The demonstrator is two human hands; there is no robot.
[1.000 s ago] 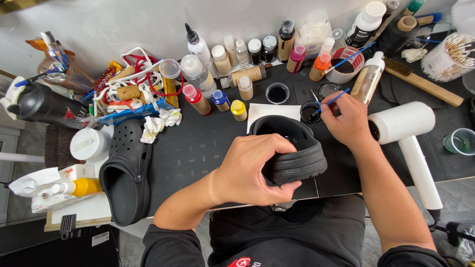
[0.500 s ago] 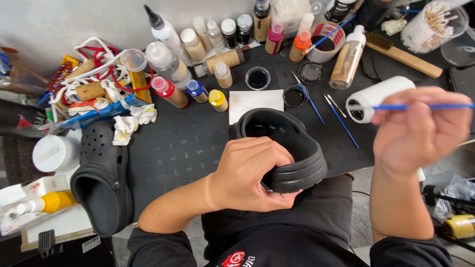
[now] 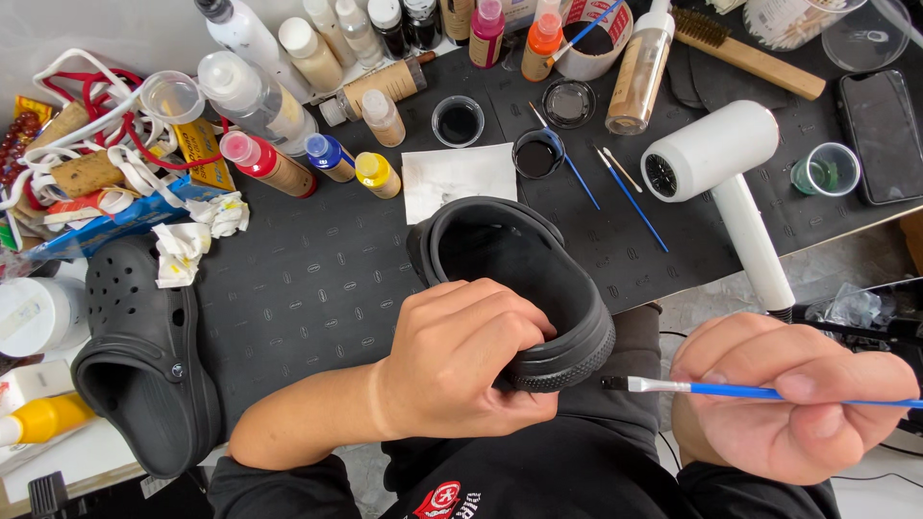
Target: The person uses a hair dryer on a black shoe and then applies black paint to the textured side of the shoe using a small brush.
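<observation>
My left hand (image 3: 461,360) grips a black clog (image 3: 514,279) by its heel end, holding it on its side over my lap at the mat's front edge. My right hand (image 3: 788,394) holds a thin blue-handled paintbrush (image 3: 760,389) level, its dark tip almost touching the clog's ribbed sole edge. The second black clog (image 3: 144,356) lies flat on the left of the mat, toe pointing away from me.
A white hair dryer (image 3: 731,183) lies right of the clog. Paint bottles (image 3: 279,163), small cups of black paint (image 3: 459,120), two spare brushes (image 3: 625,192), a white paper scrap (image 3: 457,178) and a phone (image 3: 880,130) crowd the black mat's (image 3: 317,279) far side.
My right hand came down from above the hair dryer to the near right, bringing the brush tip to the clog's sole. The left hand kept hold of the clog.
</observation>
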